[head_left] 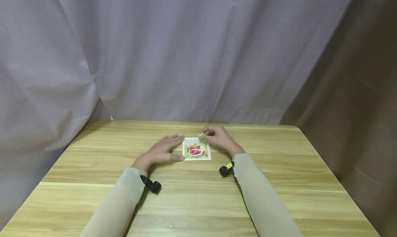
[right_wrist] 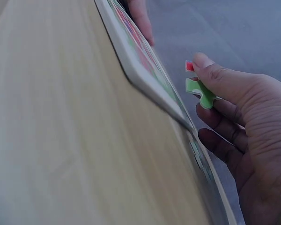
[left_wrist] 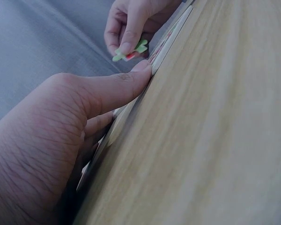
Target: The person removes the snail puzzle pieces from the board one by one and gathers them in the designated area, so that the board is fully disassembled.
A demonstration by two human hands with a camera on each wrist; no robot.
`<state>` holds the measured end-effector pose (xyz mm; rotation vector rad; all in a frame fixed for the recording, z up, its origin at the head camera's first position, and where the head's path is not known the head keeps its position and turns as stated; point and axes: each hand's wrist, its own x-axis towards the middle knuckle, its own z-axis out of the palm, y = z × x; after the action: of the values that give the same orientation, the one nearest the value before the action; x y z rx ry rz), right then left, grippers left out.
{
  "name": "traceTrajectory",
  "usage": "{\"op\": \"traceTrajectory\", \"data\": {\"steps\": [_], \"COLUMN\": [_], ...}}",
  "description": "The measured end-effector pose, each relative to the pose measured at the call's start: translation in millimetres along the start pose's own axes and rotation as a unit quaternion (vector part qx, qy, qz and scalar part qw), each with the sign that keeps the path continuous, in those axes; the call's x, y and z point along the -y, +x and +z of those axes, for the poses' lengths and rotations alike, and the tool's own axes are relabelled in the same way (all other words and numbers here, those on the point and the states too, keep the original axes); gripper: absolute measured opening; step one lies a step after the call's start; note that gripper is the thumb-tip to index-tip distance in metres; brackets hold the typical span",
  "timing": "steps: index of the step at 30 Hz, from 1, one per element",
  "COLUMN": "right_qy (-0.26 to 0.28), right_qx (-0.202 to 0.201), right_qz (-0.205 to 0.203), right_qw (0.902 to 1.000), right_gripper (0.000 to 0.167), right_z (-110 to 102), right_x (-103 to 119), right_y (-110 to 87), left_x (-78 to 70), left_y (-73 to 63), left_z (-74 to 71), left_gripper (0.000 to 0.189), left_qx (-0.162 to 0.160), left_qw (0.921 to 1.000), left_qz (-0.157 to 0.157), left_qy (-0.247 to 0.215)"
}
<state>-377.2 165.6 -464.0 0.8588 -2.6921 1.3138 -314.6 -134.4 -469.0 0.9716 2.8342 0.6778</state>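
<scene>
I judge the puzzle tray (head_left: pixel 198 159) on the table (head_left: pixel 189 199) part-done: six-o'clock side filled, twelve unfilled; straight-fingered left hand (head_left: pixel 162 152) touches its nine-o'clock edge; right hand (head_left: pixel 219 139) pinches a piece (right_wrist: pixel 206 100) at one o'clock

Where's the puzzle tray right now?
In the head view, the puzzle tray lies on the table between the left hand, at its left edge, and the right hand, pinching a green piece near the tray's far right corner.
</scene>
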Motion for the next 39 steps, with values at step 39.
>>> {"op": "traceTrajectory", "data": {"steps": [39], "right_qy": [-0.064], "right_qx": [0.005], "right_qz": [0.046], "right_qw": [0.9969], "right_gripper": [0.019], "right_z": [-58.1], "right_x": [-37.2], "right_y": [-44.6], "left_x": [2.8], "left_y": [-1.6], "left_z": [1.7], "left_gripper": [0.095], "left_qx": [-0.002], "left_qw": [1.0000], "left_qz": [0.000], "left_qy": [0.006]}}
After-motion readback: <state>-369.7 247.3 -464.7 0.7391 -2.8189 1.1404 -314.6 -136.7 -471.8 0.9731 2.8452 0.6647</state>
